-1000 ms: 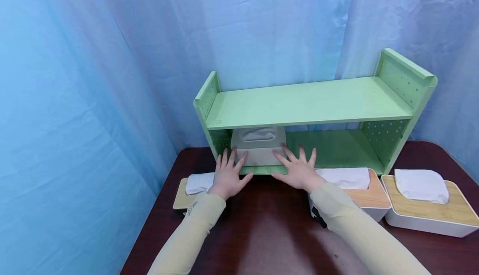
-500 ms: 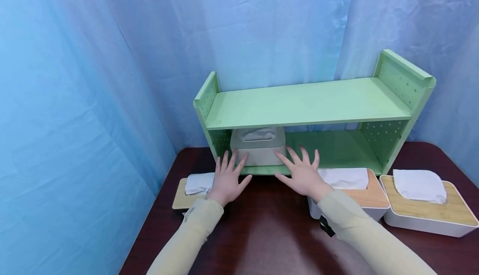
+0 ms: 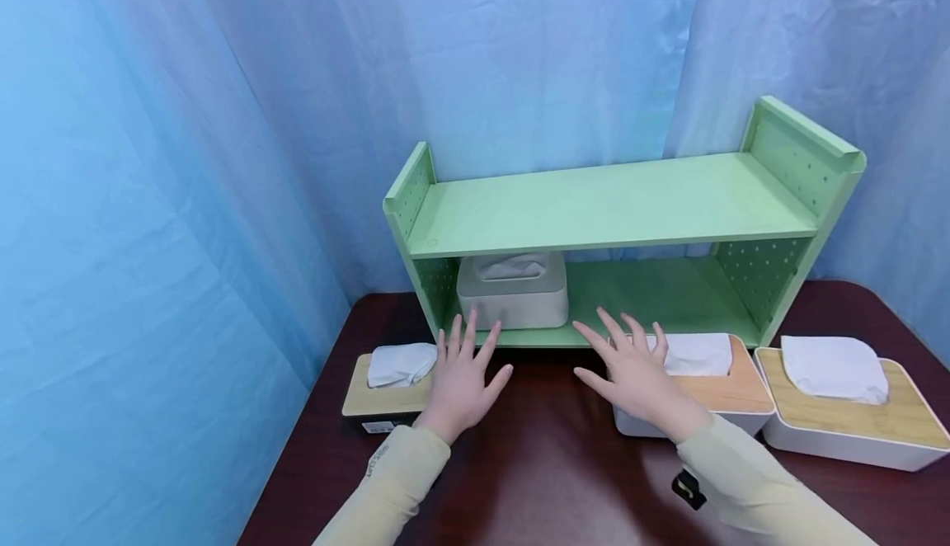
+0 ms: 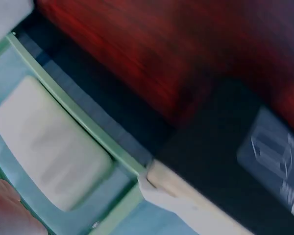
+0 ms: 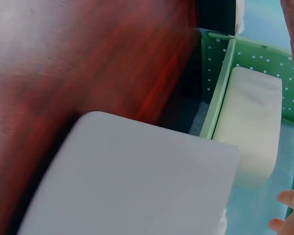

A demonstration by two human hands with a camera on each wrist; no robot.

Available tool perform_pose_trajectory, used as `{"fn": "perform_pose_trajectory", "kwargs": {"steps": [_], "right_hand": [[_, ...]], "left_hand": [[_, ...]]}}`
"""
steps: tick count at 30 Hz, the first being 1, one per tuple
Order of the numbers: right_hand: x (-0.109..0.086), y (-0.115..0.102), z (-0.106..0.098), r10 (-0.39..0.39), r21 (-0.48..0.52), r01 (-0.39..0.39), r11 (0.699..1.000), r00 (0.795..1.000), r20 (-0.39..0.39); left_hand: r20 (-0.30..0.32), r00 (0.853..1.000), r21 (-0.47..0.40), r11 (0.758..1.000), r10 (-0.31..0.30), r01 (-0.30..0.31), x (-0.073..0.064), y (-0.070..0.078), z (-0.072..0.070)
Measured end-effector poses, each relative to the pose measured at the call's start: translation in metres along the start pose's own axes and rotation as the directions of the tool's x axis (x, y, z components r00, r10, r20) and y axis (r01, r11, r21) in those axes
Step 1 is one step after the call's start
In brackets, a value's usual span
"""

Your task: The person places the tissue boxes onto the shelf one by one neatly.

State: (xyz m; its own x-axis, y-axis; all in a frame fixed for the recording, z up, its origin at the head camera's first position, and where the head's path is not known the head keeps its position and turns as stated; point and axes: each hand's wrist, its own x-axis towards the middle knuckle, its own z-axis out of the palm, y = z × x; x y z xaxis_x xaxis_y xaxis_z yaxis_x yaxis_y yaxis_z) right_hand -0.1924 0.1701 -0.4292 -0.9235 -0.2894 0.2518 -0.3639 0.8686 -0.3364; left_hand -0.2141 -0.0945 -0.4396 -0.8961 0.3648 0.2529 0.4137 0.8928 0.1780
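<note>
A light grey tissue box (image 3: 515, 303) stands on the lower level of the green shelf (image 3: 616, 208), at its left end. My left hand (image 3: 462, 381), fingers spread, is in front of that box and beside a black tissue box (image 3: 389, 397) with a wooden lid. My right hand (image 3: 634, 369), also spread with nothing in it, is in front of the shelf, over the left end of a white tissue box (image 3: 731, 397) with an orange-toned wooden lid. In the right wrist view the grey tissue box (image 5: 250, 117) sits behind the shelf's front edge, apart from the fingers (image 5: 289, 198).
Another white tissue box (image 3: 853, 410) with a wooden lid stands at the far right, close against its neighbour. Blue curtains (image 3: 557, 59) hang behind and to the left. The dark red table (image 3: 534, 480) runs toward me between the boxes.
Both hands have drawn back from the grey tissue box, the right one moving farther right and toward me. The box stays on the lower shelf.
</note>
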Motion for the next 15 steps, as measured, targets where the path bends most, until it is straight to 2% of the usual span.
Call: {"fn": "perform_pose_trajectory", "kwargs": {"steps": [5, 11, 15], "right_hand": [[-0.020, 0.009, 0.000, -0.017, 0.021, 0.018, 1.000, 0.998, -0.054], [-0.042, 0.024, 0.004, -0.065, -0.004, 0.065, 0.998, 0.985, -0.162], [-0.055, 0.037, 0.002, -0.076, -0.016, 0.074, 0.997, 0.974, -0.216]], "left_hand": [[-0.052, 0.998, -0.062, 0.997, 0.035, -0.038, -0.010, 0.014, 0.007], [-0.030, 0.999, -0.097, 0.994, 0.038, -0.041, -0.018, 0.032, 0.017], [-0.036, 0.998, -0.118, 0.991, 0.053, -0.057, -0.021, 0.044, 0.026]]}}
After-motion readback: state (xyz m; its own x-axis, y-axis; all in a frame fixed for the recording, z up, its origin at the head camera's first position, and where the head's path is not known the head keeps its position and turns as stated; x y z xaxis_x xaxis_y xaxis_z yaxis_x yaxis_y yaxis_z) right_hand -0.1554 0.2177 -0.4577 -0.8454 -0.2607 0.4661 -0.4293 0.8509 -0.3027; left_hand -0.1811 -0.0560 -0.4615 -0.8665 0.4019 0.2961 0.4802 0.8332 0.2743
